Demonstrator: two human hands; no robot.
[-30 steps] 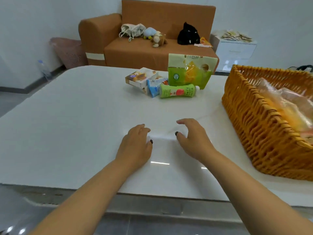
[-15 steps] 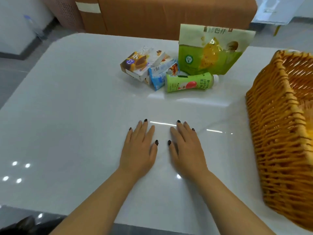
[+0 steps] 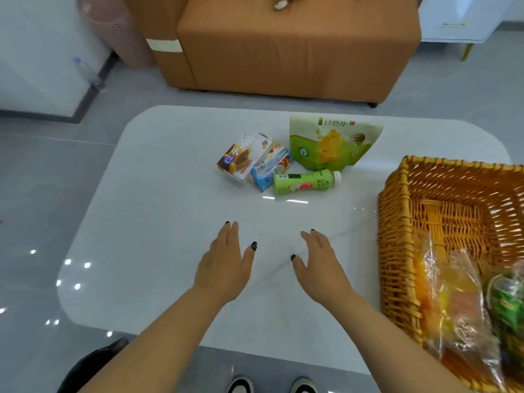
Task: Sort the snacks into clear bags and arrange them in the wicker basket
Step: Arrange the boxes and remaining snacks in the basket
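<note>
White table [image 3: 158,222] holds everything within reach. Wicker basket [image 3: 397,251] at right edge, bagged snacks [image 3: 450,302] already inside its near corner. Unsorted pile at far centre, likely awaiting bags: green pouch [image 3: 326,148] upright, bottle [image 3: 303,182] lying in front, boxes [image 3: 243,157] beside. Left hand [image 3: 224,265] and right hand [image 3: 320,265] spread flat, fingers straight, empty, low over bare tabletop; contact unclear.

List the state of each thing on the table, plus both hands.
Left hand: open, holding nothing.
Right hand: open, holding nothing.
Green bottle: on its side, cap on.
Green pouch: propped upright, not bagged.
Snack box: tilted, leaning on the blue packet.
Blue packet: lying loose, not bagged.
Wicker basket: on the table, partly filled.
Clear bags: filled, lying in the basket.
</note>
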